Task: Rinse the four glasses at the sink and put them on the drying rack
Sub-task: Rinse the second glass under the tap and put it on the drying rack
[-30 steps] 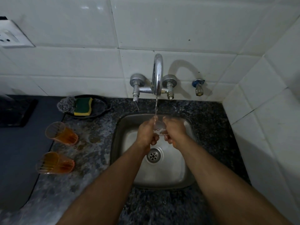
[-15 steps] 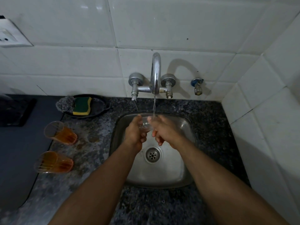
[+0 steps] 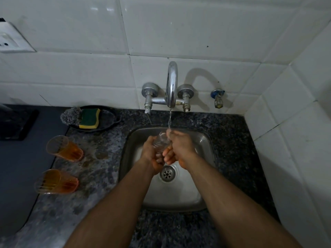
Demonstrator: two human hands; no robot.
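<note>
Fingers of the left hand (image 3: 151, 154) are curled round the lower body of a clear glass (image 3: 160, 142), and those of the right hand (image 3: 179, 149) are wrapped against its other side, so the glass is gripped between both hands at the centre of the frame, over the sink (image 3: 206, 140) and above the drain (image 3: 167, 173). A thin stream of water (image 3: 169, 120) is seen falling from the tap (image 3: 172, 83) onto the glass near its rim; whether it runs inside cannot be told, since the glass is transparent and partly hidden by the fingers

For the rinse to be done well, the mouth is best tilted up under the stream so that the inside is filled and swirled, then tipped out toward the drain. The glass should be turned in the grip so that every side is passed under the water, the rim included. A wet glass is likely to be slippery, so one hand should be kept firmly round the base while the other is rubbed over the wall, and the rim should be kept off the steel spout

At the left of the frame, two amber glasses (image 3: 64, 148) (image 3: 56, 181) are seen lying on their sides on the wet granite counter (image 3: 100, 158); whether they are rinsed cannot be told. Behind them, at the upper left, a dark dish (image 3: 109, 119) is set with a green-and-yellow sponge (image 3: 89, 118) and a steel scrubber (image 3: 70, 116). No drying rack is in view
</note>
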